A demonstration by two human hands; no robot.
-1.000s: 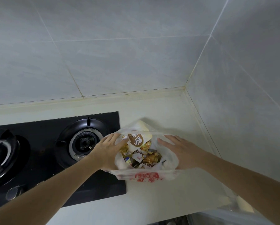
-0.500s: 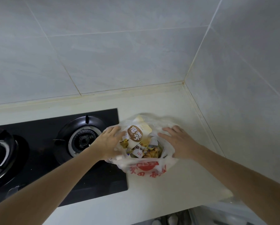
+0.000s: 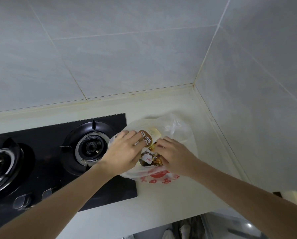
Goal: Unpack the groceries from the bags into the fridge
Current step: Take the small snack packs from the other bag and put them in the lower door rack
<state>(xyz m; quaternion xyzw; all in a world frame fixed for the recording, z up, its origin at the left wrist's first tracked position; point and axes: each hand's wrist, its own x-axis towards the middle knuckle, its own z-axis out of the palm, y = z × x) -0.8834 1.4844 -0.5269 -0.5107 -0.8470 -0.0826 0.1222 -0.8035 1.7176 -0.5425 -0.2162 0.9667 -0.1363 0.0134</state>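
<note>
A thin white plastic bag [image 3: 177, 128] with red print stands on the pale counter beside the stove, its mouth open. Inside are several small snack packets [image 3: 150, 158] and a cream packet with a brown round label [image 3: 148, 138] sticking up at the top. My left hand [image 3: 125, 152] lies on the bag's left side with its fingers against that cream packet. My right hand [image 3: 174, 156] reaches into the bag from the right, fingers curled among the packets. Whether either hand has a firm grip on a packet is hidden by the fingers.
A black glass gas stove [image 3: 58, 161] with two burners fills the left of the counter [image 3: 161, 204]; the bag's left edge overlaps its corner. Grey tiled walls close the corner behind and to the right. The counter's front edge runs below my forearms.
Both hands have moved inward from the bag's outer sides to its open mouth. The right hand now dips among the packets and the left fingers touch the cream packet.
</note>
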